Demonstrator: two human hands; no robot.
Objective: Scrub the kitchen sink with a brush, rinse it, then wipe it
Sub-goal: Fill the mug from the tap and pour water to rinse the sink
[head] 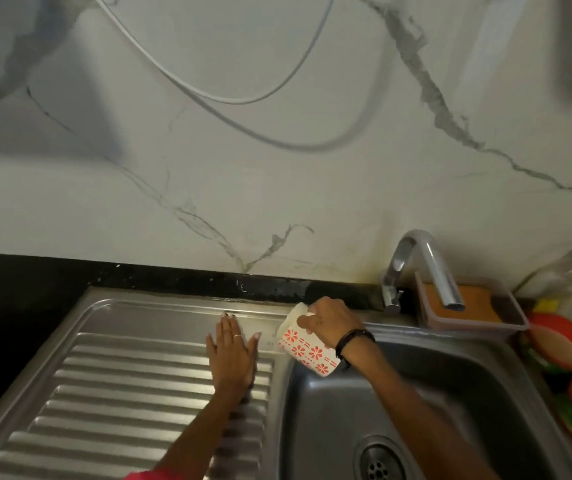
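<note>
A steel sink (315,403) fills the lower frame, with a ridged drainboard (111,386) on the left and a basin with a drain (379,462) on the right. My left hand (230,355) lies flat on the drainboard near its right end, fingers straight. My right hand (331,322) grips a white mug with red flowers (307,353), tipped toward the drainboard at the back corner of the basin. The bent steel tap (416,268) stands behind the basin. No brush or cloth is in view.
A plastic tub holding an orange sponge (468,306) sits behind the basin at the right. Red and green plates (568,355) lie at the far right edge. A clear bottle (564,271) leans on the marble wall (277,168). A black counter strip (18,289) borders the sink.
</note>
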